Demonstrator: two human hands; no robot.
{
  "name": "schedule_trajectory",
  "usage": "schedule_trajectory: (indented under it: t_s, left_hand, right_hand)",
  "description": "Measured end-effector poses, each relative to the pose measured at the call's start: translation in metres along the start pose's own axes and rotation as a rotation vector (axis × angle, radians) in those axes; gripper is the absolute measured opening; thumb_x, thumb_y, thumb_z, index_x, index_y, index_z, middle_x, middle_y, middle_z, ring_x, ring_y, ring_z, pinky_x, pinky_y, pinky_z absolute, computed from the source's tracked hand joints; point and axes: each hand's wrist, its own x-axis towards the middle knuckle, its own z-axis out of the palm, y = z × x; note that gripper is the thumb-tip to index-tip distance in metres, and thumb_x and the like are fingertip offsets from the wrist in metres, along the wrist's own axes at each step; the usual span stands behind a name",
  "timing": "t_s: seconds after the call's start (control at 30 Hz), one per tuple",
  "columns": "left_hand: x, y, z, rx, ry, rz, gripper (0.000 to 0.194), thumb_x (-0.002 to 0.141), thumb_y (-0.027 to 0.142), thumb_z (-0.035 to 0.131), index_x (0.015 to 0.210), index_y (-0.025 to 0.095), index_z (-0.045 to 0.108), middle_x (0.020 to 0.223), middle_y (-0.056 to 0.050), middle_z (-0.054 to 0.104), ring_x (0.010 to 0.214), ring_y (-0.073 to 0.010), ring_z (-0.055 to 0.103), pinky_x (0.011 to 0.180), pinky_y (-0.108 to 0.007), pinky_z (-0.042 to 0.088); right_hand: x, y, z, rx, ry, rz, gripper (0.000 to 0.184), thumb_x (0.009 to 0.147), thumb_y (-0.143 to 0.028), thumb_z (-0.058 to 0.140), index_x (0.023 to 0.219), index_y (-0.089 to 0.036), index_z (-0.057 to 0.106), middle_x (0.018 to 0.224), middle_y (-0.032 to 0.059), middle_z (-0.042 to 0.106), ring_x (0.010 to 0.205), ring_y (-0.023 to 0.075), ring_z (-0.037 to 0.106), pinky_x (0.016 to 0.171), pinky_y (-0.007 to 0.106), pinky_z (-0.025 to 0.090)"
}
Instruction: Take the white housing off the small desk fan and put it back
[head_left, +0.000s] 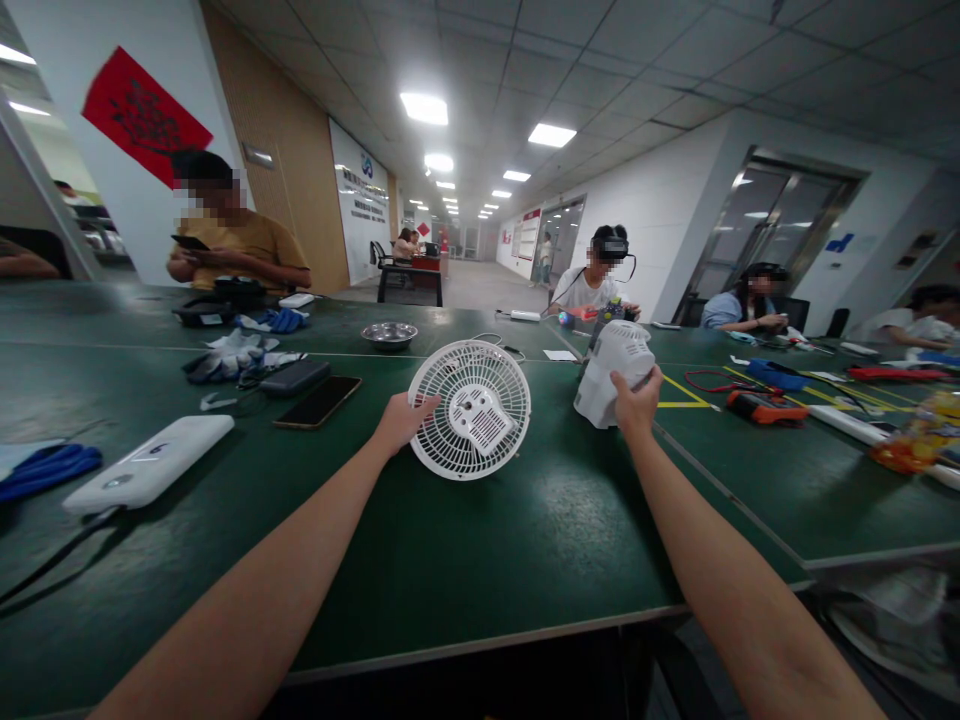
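Note:
In the head view, a round white fan cage (450, 452) with a vented hub stands tilted above the green table, its slotted side facing me. My left hand (401, 422) grips its left rim, thumb laid across the bars. To the right is a white plastic housing (598, 378) with vent slots near its top, seemingly a fan's motor cover or base. My right hand (637, 402) is closed around its right side, and some of those fingers are hidden behind it. The two white parts are apart from each other.
On the green table (480, 560), left, lie a white power bank (154, 465) with a cable, a phone (319, 402), a dark case (295, 376) and gloves (232, 360). A metal bowl (389, 335) stands farther back. An orange multimeter (766, 408) lies right. Several people sit around.

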Motion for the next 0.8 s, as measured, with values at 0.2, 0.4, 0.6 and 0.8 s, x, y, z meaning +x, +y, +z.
schedule_trajectory:
  t_s: [0.2,0.4,0.6,0.8]
  left_hand:
    - [0.000,0.002,0.000,0.022,0.003,-0.011,0.031,0.077,0.040,0.070,0.093,0.014,0.070,0.085,-0.009,0.075,0.075,-0.0228,0.072,0.067,-0.034,0.057]
    - [0.001,0.000,0.000,0.024,0.001,0.000,0.030,0.077,0.040,0.070,0.091,0.013,0.070,0.084,-0.009,0.075,0.075,-0.0234,0.072,0.067,-0.034,0.057]
    - [0.000,0.003,0.000,0.020,-0.005,-0.016,0.030,0.079,0.039,0.069,0.094,0.013,0.069,0.086,-0.009,0.075,0.075,-0.0231,0.072,0.067,-0.035,0.058]
    - [-0.003,0.006,0.001,0.009,0.002,-0.027,0.029,0.078,0.038,0.070,0.094,0.014,0.069,0.087,-0.009,0.075,0.077,-0.0233,0.072,0.068,-0.034,0.057]
  right_hand:
    - [-0.001,-0.003,-0.001,-0.075,0.013,0.007,0.075,0.063,-0.044,0.069,0.126,-0.016,0.041,0.121,0.0151,0.054,0.111,0.0307,0.052,0.094,0.043,0.040]
    - [0.002,0.005,0.000,-0.127,0.025,-0.033,0.073,0.064,-0.047,0.069,0.126,-0.019,0.043,0.119,0.0132,0.056,0.104,0.0295,0.054,0.093,0.044,0.040]
    - [0.005,0.013,0.001,-0.127,0.047,-0.027,0.073,0.066,-0.053,0.068,0.126,-0.018,0.044,0.117,0.0133,0.058,0.103,0.0291,0.056,0.091,0.043,0.042]
    - [0.002,0.008,0.002,-0.120,0.003,-0.055,0.076,0.066,-0.053,0.070,0.127,-0.017,0.044,0.121,0.0148,0.057,0.101,0.0285,0.057,0.090,0.042,0.042]
